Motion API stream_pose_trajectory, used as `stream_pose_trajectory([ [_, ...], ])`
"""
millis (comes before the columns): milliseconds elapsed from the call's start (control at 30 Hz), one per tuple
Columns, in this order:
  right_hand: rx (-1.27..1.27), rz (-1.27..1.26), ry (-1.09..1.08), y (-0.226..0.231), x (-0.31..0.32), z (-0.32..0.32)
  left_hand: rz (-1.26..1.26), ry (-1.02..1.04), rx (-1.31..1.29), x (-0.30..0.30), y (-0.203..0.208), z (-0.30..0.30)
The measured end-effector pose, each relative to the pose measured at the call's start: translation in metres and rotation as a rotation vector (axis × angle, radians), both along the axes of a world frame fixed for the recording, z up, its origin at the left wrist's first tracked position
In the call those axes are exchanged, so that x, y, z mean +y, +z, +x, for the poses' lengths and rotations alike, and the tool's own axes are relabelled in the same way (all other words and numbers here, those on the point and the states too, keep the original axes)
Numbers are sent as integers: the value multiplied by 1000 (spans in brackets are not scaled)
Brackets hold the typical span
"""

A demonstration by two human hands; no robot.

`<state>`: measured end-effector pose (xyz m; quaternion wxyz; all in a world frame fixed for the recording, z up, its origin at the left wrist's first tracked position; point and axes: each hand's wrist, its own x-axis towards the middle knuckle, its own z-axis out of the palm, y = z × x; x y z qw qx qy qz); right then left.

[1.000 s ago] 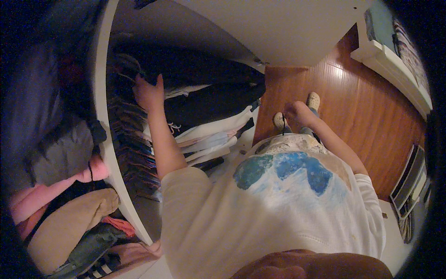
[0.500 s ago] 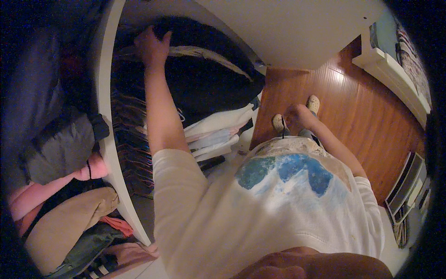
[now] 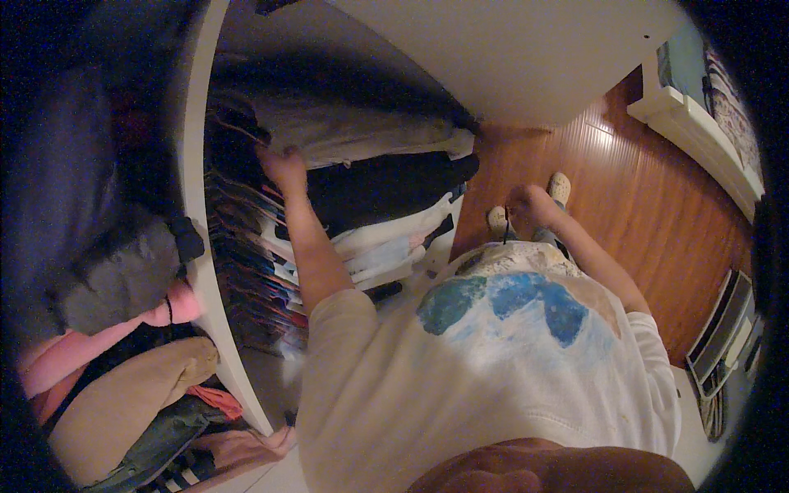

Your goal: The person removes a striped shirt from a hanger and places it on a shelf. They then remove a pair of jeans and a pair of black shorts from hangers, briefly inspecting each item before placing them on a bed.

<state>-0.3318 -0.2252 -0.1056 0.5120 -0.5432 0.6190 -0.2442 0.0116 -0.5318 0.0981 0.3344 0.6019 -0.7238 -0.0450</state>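
Note:
My left hand (image 3: 284,168) reaches into the wardrobe among clothes hung on a row of hangers (image 3: 238,193). Its fingers curl in at the hanger tops, between a grey-beige garment (image 3: 353,131) and a black garment (image 3: 386,187); what they grip is hidden. White garments (image 3: 394,238) hang nearer, below the forearm. In front of my waist, above the floor, my right hand (image 3: 530,207) is closed. A thin dark strip (image 3: 506,223) shows beside its fingers; I cannot make out what it is.
A white upright panel (image 3: 193,246) divides the hangers from folded clothes (image 3: 123,394) and a dark grey padded garment (image 3: 115,271) on the left. A pale wardrobe door (image 3: 526,57) stands open ahead. Wooden floor (image 3: 608,189) and a white bed frame (image 3: 690,123) lie right.
My left hand has drawn back toward me along the hangers. The grey-beige garment and more hangers now show; the black garments have shifted. My right hand has barely moved.

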Motion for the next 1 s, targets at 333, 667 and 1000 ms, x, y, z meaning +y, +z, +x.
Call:
stream_pose_trajectory([
  [333, -65, 11, -74, -5, 14, -8, -62, -181, 42, -131, -40, -36],
  [667, 146, -103, 72, -15, 25, -13, -303, -32, -142, -42, 41, -33],
  [1000, -13, 48, 38, -5, 13, -12, 359, 107, 432, -14, 0, -24],
])
